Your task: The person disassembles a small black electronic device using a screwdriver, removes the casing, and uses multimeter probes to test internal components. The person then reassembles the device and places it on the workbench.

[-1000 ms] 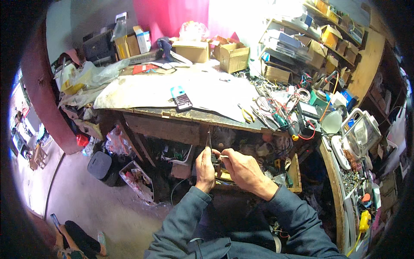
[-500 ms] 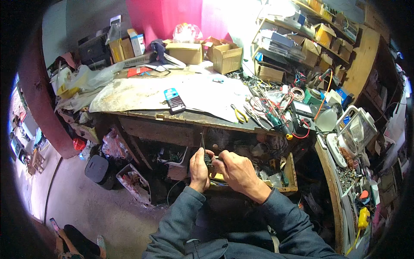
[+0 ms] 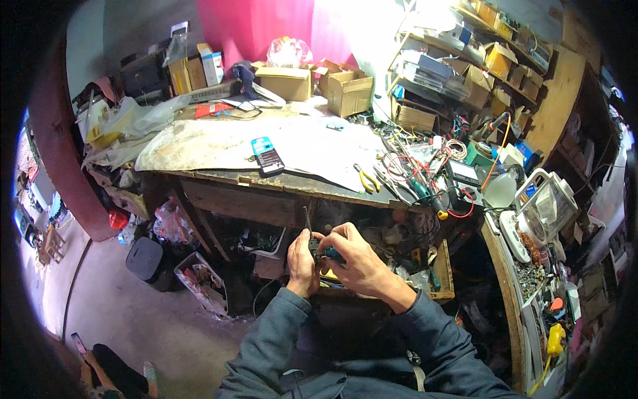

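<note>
In front of the bench, my left hand (image 3: 304, 265) is closed round a small dark device with a thin dark rod (image 3: 308, 218) rising from its top, like a handheld radio with its antenna. My right hand (image 3: 359, 261) meets it from the right, fingers curled round a small teal-handled tool (image 3: 330, 253). The tool's tip is hidden, so its kind cannot be told. On the white sheet (image 3: 199, 147) of the bench lies a blue and black package (image 3: 267, 156). Yellow-handled pliers (image 3: 365, 178) rest near the front edge.
An open wooden drawer (image 3: 446, 269) with loose items stands below the bench, just beyond my hands. Tangled wires and tools (image 3: 425, 169) crowd the bench's right side. Cardboard boxes (image 3: 349, 92) line the back. A person's hand with a phone (image 3: 78, 344) shows at lower left.
My right hand has turned and its fingers have shifted, so the teal handle now shows. My left hand has moved slightly left with the device. The whole view has shifted a little.
</note>
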A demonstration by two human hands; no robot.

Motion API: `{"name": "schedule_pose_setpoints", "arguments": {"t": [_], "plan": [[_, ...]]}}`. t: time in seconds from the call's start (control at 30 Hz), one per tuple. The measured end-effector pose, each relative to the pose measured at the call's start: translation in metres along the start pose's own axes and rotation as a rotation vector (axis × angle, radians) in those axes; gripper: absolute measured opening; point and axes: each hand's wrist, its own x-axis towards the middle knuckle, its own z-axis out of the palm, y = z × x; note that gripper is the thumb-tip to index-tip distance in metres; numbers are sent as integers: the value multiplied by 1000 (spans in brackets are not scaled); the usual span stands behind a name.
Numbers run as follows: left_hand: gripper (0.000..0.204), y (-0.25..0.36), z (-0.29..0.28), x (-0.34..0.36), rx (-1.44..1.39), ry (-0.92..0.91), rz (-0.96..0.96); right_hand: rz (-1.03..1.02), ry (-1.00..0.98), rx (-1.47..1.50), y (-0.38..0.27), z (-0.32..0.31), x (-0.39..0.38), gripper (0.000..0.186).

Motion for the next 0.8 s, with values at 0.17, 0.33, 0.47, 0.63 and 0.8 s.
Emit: {"name": "schedule_pose_setpoints", "arguments": {"t": [0.17,0.33,0.47,0.63,0.8], "plan": [[41,-2,-7,4,-34,5,-37,261,-147,-203,-3,3,-2,31],[40,-1,-2,1,-38,42,21,83,-83,-10,-5,-1,3,42],[40,0,-9,4,-40,-30,-67,264,-179,-281,-8,-1,6,29],[40,-3,-6,3,-67,0,-45,-147,47,-63,6,2,6,22],[40,0,-9,3,-23,-19,-83,366,-210,-269,-5,1,5,27]]}}
